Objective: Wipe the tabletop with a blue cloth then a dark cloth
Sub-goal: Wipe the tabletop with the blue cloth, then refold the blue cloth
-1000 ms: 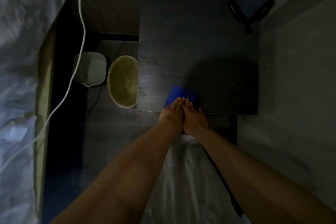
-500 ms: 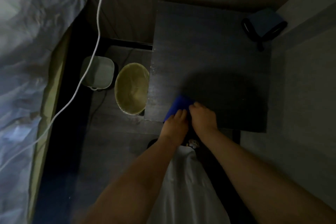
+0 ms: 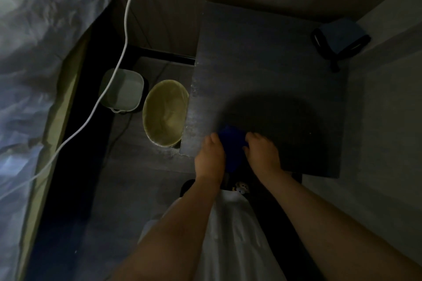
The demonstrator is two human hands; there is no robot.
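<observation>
Head view: the blue cloth lies at the near left edge of the worktop, between the left hand and the right hand, each touching one side of it. Dim light hides whether the fingers grasp the cloth or only press it; I cannot tell. The first wipe looks barely begun at this corner, with most of the surface left and the dark-cloth pass not yet done. A dark bundle at the far right corner may be that second cloth. The worktop is dark, matte and squarish, faintly grained, with pale scuffs along its left edge. The cloth looks soft, folded and vivid blue.
</observation>
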